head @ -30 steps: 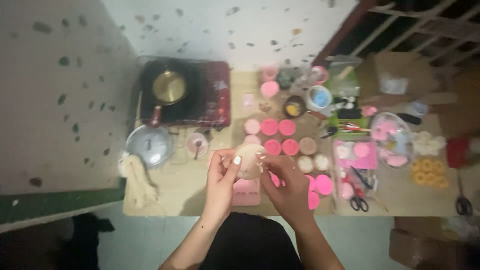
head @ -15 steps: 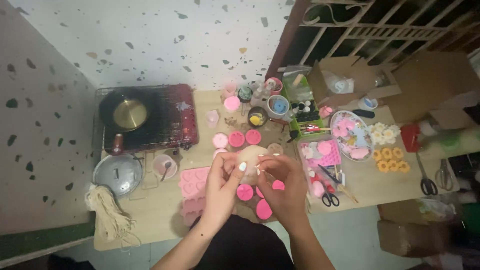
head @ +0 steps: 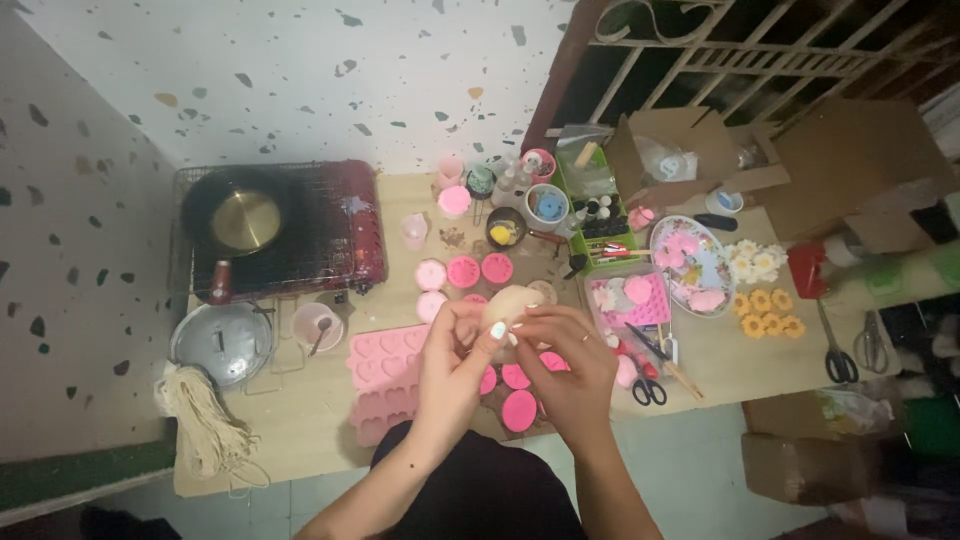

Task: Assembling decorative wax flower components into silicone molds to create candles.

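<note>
A: Nearest the camera, what do the two hands have?

B: The left hand and the right hand meet over the near edge of the low wooden table. Both are closed on a small round beige piece; the fingers of each wrap its sides, and it sits raised above the tabletop between them.

A: And right under them?

B: Flat round pink discs lie on the table just beneath the hands. To the left of them is a pink mould with heart-shaped hollows, touching the tabletop, and at the left corner a bundle of pale string.

A: Further out?

B: A metal lid and a small pink bowl with a spoon lie left of centre. Right of the hands is a clear tray with pink pieces, with black-handled scissors near it and yellow flower shapes beyond.

A: At the far edge?

B: A red portable stove carrying a dark pan, and a green box of small bottles against the speckled wall.
</note>
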